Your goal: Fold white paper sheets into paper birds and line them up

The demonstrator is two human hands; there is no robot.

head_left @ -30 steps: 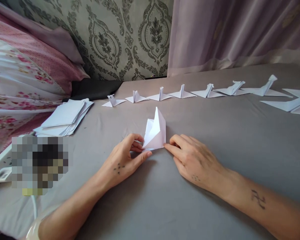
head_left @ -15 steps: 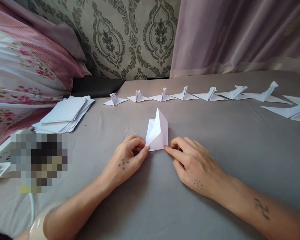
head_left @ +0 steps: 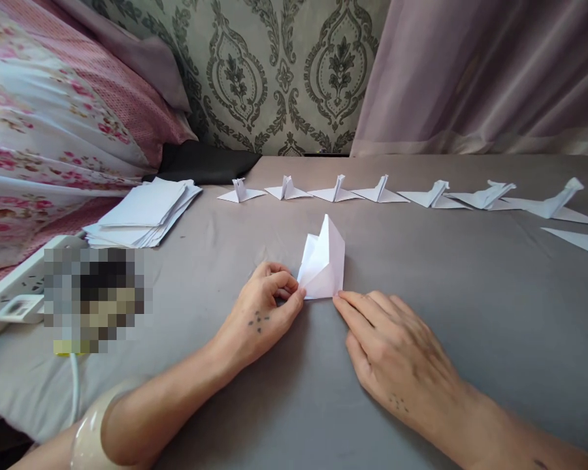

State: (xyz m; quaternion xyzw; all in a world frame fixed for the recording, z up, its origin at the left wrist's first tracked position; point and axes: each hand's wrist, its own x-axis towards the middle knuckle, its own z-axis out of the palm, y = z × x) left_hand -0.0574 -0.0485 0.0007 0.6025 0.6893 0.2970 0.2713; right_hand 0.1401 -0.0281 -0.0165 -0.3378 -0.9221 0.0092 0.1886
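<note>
A partly folded sheet of white paper [head_left: 323, 264] lies in front of me, with one pointed flap standing up and a smaller fold at its left. At its lower left corner, my left hand [head_left: 274, 300] is closed, the edge pinched between thumb and fingers. My right hand [head_left: 389, 339] rests on the other side, index fingertip touching the lower right corner. Its fingers are stretched out close together, the thumb tucked low, and they grip nothing. The underside of the paper is hidden.
Behind the paper runs a row of several folded paper birds [head_left: 336, 191]. A stack of white paper [head_left: 142, 212] sits at the left, near a white power strip [head_left: 10, 294] and a blurred-out object [head_left: 98, 297]. All lie on grey cloth [head_left: 460, 274].
The view has swung, so everything appears farther right. My right hand's fingers have straightened and its fingertip stays at the paper's corner. My left hand keeps its pinch.
</note>
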